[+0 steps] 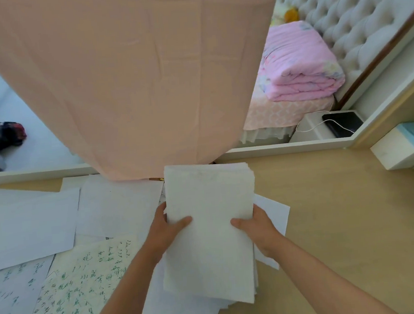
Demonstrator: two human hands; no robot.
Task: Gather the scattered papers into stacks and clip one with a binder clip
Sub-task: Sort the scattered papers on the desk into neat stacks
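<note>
A thick stack of white papers (211,231) is held above the wooden desk (344,220), between both hands. My left hand (168,231) grips its left edge with the thumb on top. My right hand (256,227) grips its right edge, thumb also on top. Loose sheets lie scattered to the left: blank white papers (31,222) and sheets with green handwriting (70,289). One more white sheet (273,216) lies under the stack by my right hand. A small gold item (159,179) peeks out at the stack's top left corner; I cannot tell what it is.
A pink cloth (131,75) hangs down to the desk's back edge. A white and teal box (405,147) stands at the desk's right rear. Beyond the desk are a folded pink quilt (298,63), a bed with a tufted headboard (363,10) and a black tablet (343,122).
</note>
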